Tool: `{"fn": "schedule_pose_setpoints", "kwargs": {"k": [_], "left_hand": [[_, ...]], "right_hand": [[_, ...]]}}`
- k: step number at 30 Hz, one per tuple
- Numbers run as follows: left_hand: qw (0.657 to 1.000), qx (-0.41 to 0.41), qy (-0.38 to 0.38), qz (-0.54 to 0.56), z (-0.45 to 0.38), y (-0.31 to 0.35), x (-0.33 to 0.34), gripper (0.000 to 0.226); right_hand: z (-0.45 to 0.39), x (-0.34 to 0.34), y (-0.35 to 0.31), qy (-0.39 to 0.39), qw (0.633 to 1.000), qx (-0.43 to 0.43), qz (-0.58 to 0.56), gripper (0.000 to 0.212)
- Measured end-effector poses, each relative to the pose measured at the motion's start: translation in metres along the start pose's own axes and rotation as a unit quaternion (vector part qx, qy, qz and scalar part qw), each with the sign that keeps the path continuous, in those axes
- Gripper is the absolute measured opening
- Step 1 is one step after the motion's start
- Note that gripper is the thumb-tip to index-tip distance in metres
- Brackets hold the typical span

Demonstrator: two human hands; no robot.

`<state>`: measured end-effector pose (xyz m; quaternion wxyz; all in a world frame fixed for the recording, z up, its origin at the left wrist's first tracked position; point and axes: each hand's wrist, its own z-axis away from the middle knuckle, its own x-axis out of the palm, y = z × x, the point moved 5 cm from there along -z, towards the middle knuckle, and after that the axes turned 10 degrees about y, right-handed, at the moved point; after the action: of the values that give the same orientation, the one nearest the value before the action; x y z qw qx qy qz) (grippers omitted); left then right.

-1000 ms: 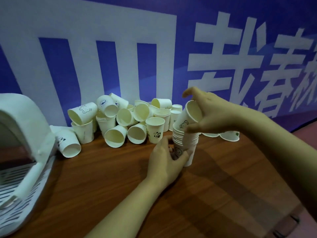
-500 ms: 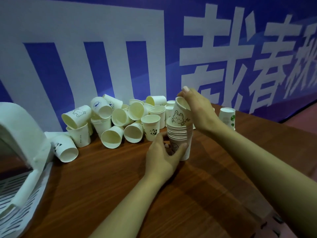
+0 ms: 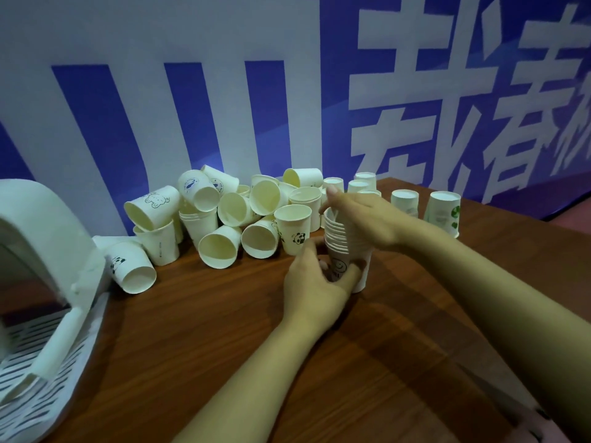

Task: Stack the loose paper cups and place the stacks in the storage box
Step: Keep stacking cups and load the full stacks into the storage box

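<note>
Behind the wooden bench [image 3: 198,334] hangs a blue banner [image 3: 224,91] with large white characters. Near the middle of the bench stands the stack [image 3: 347,247] of nested cups, upright. The left hand [image 3: 315,282] grips its lowest cup from the near side, fingers [image 3: 355,271] curled round the wall, and the right hand [image 3: 361,223] lies over the top rims, fingers closed round the upper cups as if it seats the last one. To do this step well, I think the right hand should press straight down along the axis while the left holds the base firm, because a push from the side could tilt the column; a light press is enough, paper walls dent easily. At about 10 o'clock from the stack lies the pile [image 3: 224,215] of loose cups, most on their sides with open mouths showing nothing inside; a panda cup [image 3: 292,230] stands upright just beside the stack. At about 2 o'clock a few cups [image 3: 443,212] stand mouth down. The box [image 3: 41,330] is at 8 o'clock at the bench edge, lid raised; no cups show on the part of its slotted floor that I can see.
</note>
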<state>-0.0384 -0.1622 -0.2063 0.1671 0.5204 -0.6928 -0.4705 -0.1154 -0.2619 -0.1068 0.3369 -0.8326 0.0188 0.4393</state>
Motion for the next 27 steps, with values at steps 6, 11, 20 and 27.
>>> {"fn": "schedule_pose_setpoints", "kwargs": {"k": [6,11,20,27], "left_hand": [[1.0,0.002,-0.004,-0.004,0.001,0.004,0.001,0.062],[1.0,-0.007,0.005,-0.03,0.002,0.005,-0.003,0.075],[0.992,-0.073,0.059,-0.083,-0.004,-0.009,-0.01,0.058],[0.97,-0.151,0.154,-0.113,-0.002,-0.011,-0.031,0.061]], "right_hand": [[0.001,0.001,0.001,-0.004,0.999,-0.02,-0.045,0.07],[0.009,0.016,0.052,0.233,0.784,0.149,-0.556,0.058],[0.006,0.06,0.088,0.295,0.853,0.238,-0.359,0.035],[-0.02,0.074,0.073,0.232,0.917,0.151,-0.288,0.002]]}}
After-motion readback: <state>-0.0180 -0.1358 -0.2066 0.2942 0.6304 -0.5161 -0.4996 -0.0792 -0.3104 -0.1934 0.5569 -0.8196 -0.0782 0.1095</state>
